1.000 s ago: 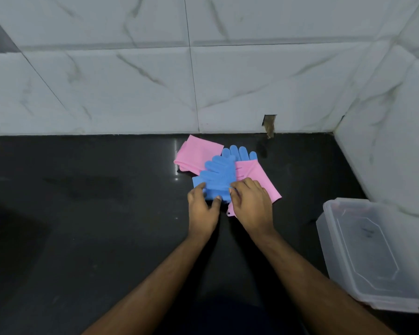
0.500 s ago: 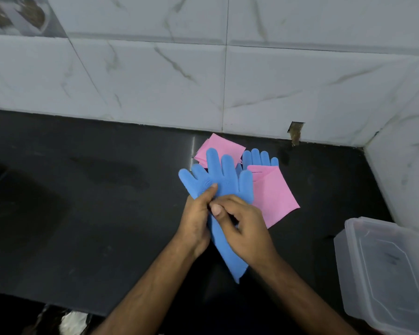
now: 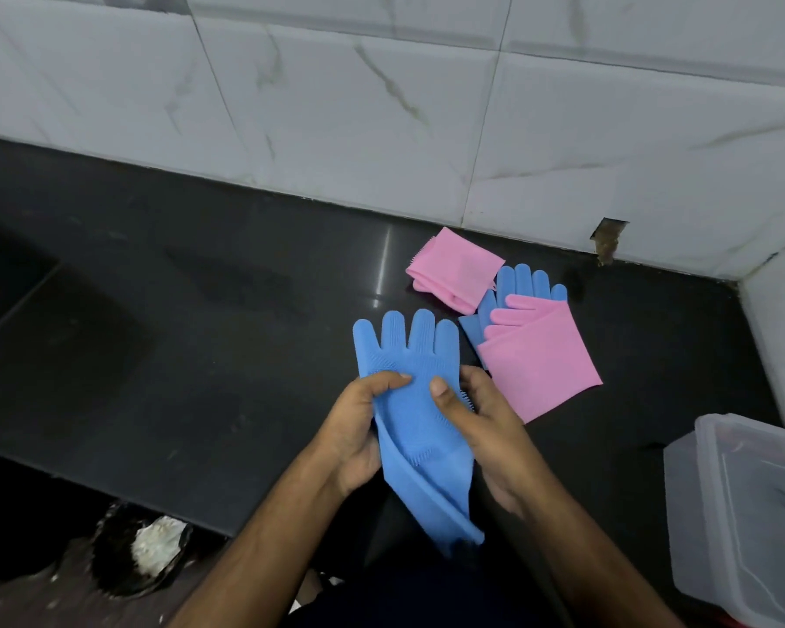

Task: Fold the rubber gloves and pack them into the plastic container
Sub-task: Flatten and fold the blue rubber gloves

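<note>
A blue rubber glove (image 3: pixel 411 355) is held up over the black counter, its fingers pointing away and its cuff hanging toward me. My left hand (image 3: pixel 359 423) grips its left edge, thumb on the palm side. On the other edge my right hand (image 3: pixel 481 423) grips it, thumb pressed on the front. A second blue glove (image 3: pixel 524 283) lies flat behind, partly under a folded pink glove (image 3: pixel 540 360). Another folded pink glove (image 3: pixel 454 269) lies near the wall. The clear plastic container (image 3: pixel 753 514) stands at the right edge.
The black counter (image 3: pixel 200 333) meets a white marble-tiled wall at the back and right corner. Its front edge runs diagonally at lower left, with a dark floor and a whitish object (image 3: pixel 155 543) below.
Both hands have lifted the blue glove off the pile and drawn it toward me, unfolded to full length. The view has shifted, so the pile sits further right.
</note>
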The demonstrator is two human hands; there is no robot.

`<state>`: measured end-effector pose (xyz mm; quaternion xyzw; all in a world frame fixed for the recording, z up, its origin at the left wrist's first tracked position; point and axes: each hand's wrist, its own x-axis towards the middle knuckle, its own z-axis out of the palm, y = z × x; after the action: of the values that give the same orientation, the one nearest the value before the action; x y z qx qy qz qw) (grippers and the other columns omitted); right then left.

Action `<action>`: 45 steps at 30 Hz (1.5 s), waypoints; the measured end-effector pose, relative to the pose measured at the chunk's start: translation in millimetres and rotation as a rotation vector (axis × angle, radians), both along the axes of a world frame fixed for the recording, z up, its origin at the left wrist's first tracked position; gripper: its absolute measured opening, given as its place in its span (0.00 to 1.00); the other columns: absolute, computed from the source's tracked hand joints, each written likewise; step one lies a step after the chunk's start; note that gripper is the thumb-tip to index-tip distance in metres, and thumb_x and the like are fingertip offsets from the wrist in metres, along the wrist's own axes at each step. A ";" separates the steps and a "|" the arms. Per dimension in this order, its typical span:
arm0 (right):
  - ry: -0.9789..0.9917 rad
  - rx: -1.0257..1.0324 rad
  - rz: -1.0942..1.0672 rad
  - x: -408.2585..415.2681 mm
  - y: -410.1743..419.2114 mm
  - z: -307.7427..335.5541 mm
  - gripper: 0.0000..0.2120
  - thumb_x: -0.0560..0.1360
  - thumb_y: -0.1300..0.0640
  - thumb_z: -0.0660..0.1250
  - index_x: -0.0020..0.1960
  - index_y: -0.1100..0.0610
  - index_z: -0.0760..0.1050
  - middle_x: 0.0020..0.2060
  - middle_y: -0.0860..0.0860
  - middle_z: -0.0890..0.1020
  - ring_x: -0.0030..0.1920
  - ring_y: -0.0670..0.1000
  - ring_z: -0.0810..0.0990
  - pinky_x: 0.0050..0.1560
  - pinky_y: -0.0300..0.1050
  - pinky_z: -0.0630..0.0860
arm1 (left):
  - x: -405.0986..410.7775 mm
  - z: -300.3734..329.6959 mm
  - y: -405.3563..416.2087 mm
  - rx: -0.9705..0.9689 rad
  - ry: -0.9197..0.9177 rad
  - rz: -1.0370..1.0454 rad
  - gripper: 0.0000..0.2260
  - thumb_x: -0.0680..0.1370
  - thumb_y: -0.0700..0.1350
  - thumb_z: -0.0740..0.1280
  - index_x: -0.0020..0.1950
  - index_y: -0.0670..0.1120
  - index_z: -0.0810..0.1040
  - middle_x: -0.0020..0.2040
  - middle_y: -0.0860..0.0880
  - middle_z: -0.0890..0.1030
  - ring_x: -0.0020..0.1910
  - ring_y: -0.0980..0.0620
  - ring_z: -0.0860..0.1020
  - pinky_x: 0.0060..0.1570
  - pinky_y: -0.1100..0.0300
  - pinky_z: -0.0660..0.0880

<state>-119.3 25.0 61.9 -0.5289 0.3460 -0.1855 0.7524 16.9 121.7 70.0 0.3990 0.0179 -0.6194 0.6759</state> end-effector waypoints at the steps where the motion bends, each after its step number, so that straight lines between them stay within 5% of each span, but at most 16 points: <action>1: -0.012 -0.002 0.012 5.2 1.0 -0.8 0.26 0.70 0.41 0.78 0.63 0.50 0.76 0.58 0.49 0.85 0.59 0.52 0.84 0.61 0.57 0.81 | 5.9 -0.9 3.4 -0.011 -0.001 -0.010 0.19 0.76 0.41 0.70 0.66 0.38 0.81 0.65 0.34 0.81 0.62 0.35 0.82 0.61 0.41 0.80; 3: 0.029 -0.082 0.006 20.2 1.7 -4.4 0.22 0.72 0.48 0.78 0.63 0.49 0.75 0.58 0.47 0.84 0.59 0.49 0.84 0.60 0.55 0.81 | 21.0 -5.6 6.7 0.019 -0.115 0.017 0.16 0.78 0.43 0.71 0.65 0.40 0.82 0.63 0.36 0.83 0.60 0.37 0.84 0.57 0.44 0.82; 7: 0.372 -0.570 -0.084 51.0 -3.6 -23.2 0.21 0.76 0.58 0.75 0.65 0.51 0.73 0.62 0.46 0.78 0.62 0.46 0.78 0.63 0.43 0.75 | 58.4 -30.2 4.0 0.354 -0.673 0.108 0.17 0.80 0.39 0.72 0.67 0.43 0.75 0.59 0.42 0.85 0.56 0.44 0.85 0.59 0.46 0.82; 11: 0.558 -0.764 -0.036 61.9 4.5 -45.5 0.25 0.78 0.59 0.72 0.72 0.53 0.69 0.70 0.51 0.69 0.68 0.49 0.72 0.63 0.35 0.65 | 85.3 -53.3 8.6 0.405 -0.824 -0.059 0.26 0.78 0.32 0.71 0.74 0.44 0.69 0.59 0.46 0.82 0.57 0.49 0.84 0.59 0.51 0.82; 14: 0.625 -0.859 -0.059 63.0 14.2 -54.2 0.22 0.78 0.60 0.71 0.71 0.52 0.71 0.70 0.49 0.69 0.73 0.50 0.69 0.69 0.38 0.64 | 92.1 -58.3 5.2 0.340 -1.108 -0.197 0.25 0.77 0.32 0.71 0.71 0.49 0.71 0.64 0.50 0.79 0.58 0.56 0.80 0.61 0.59 0.79; 17: 0.667 -0.848 -0.107 62.9 15.8 -51.0 0.18 0.79 0.61 0.70 0.68 0.55 0.75 0.71 0.53 0.71 0.78 0.55 0.63 0.75 0.48 0.63 | 91.5 -55.1 -4.8 0.279 -1.397 -0.256 0.27 0.78 0.39 0.71 0.75 0.47 0.68 0.70 0.50 0.71 0.66 0.53 0.73 0.68 0.55 0.73; 21: 0.704 -0.845 -0.170 58.3 13.4 -39.4 0.15 0.78 0.60 0.71 0.64 0.56 0.77 0.65 0.53 0.75 0.68 0.54 0.72 0.70 0.53 0.71 | 80.8 -47.0 -20.6 0.145 -1.468 -0.305 0.26 0.80 0.42 0.71 0.76 0.46 0.68 0.72 0.47 0.71 0.69 0.51 0.73 0.67 0.52 0.74; 28: 0.703 -0.835 -0.211 42.6 0.6 -31.7 0.14 0.79 0.57 0.70 0.64 0.55 0.76 0.64 0.48 0.74 0.57 0.48 0.79 0.60 0.46 0.77 | 58.1 -42.0 -44.2 -0.021 -1.423 -0.384 0.21 0.81 0.44 0.70 0.74 0.48 0.72 0.70 0.50 0.73 0.63 0.57 0.75 0.60 0.59 0.76; 32: 0.684 -0.860 -0.092 33.4 -19.3 -43.6 0.17 0.82 0.57 0.66 0.70 0.56 0.74 0.73 0.50 0.72 0.73 0.48 0.70 0.72 0.45 0.69 | 41.0 -40.6 -55.4 0.002 -1.345 -0.332 0.17 0.84 0.49 0.66 0.72 0.47 0.74 0.68 0.53 0.76 0.61 0.59 0.77 0.54 0.74 0.73; 38: 0.728 -0.863 -0.043 25.4 -52.6 -62.7 0.27 0.84 0.51 0.62 0.79 0.60 0.62 0.81 0.53 0.59 0.81 0.51 0.53 0.78 0.44 0.51 | 17.9 -39.9 -64.3 0.093 -1.294 -0.290 0.17 0.85 0.53 0.63 0.72 0.49 0.74 0.63 0.61 0.78 0.63 0.66 0.76 0.60 0.70 0.72; 41: 0.828 -1.039 -0.037 14.9 -69.0 -68.8 0.28 0.83 0.52 0.63 0.80 0.57 0.61 0.81 0.55 0.58 0.81 0.55 0.55 0.79 0.52 0.57 | 8.6 -43.1 -69.7 0.183 -1.407 -0.256 0.18 0.84 0.52 0.64 0.73 0.49 0.73 0.67 0.60 0.75 0.67 0.64 0.72 0.66 0.66 0.68; 45: 0.952 -1.185 0.038 0.0 -95.1 -73.6 0.23 0.84 0.51 0.59 0.78 0.53 0.64 0.76 0.52 0.67 0.70 0.55 0.70 0.66 0.51 0.71 | -8.6 -50.4 -76.8 0.289 -1.424 -0.260 0.18 0.84 0.51 0.66 0.74 0.51 0.73 0.69 0.58 0.76 0.67 0.59 0.74 0.67 0.60 0.72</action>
<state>-119.3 -70.1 -11.7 -0.8734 0.4666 -0.0793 0.1150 8.3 44.8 19.7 0.7884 -0.3912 -0.2771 0.3855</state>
